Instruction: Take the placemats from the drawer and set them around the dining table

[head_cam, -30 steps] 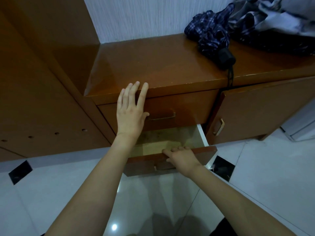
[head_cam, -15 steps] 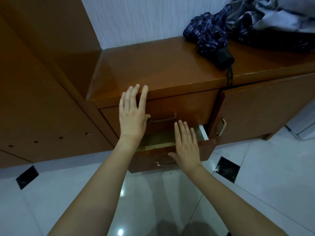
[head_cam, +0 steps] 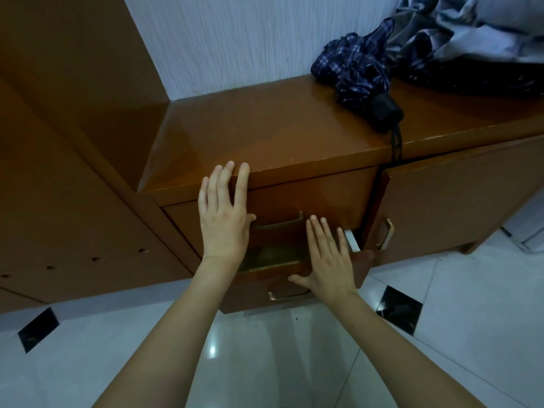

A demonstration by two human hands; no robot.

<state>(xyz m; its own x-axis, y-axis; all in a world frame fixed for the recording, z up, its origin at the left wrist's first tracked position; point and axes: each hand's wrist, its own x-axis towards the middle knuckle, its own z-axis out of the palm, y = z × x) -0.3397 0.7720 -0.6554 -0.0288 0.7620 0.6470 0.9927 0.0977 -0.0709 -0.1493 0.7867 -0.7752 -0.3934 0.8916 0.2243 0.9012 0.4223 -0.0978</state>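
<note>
The lower drawer [head_cam: 253,293] of a brown wooden cabinet stands slightly out, and only a narrow strip of its inside shows. No placemats are visible in that gap. My right hand [head_cam: 326,260] lies flat with fingers spread on the drawer's front, above its brass handle [head_cam: 282,295]. My left hand [head_cam: 225,214] rests flat against the upper drawer [head_cam: 309,201], fingertips on the cabinet top's edge. Neither hand holds anything.
A folded checked umbrella [head_cam: 359,72] lies on the cabinet top [head_cam: 265,134], its strap hanging over the edge. Grey and dark cloth [head_cam: 471,39] is piled at the back right. A cabinet door [head_cam: 459,207] with a brass handle is on the right. Glossy white tiles [head_cam: 265,363] cover the floor.
The lower drawer has slid in from wide out to nearly closed. My right hand let go of its top edge and now lies flat on the front. My left hand has stayed put.
</note>
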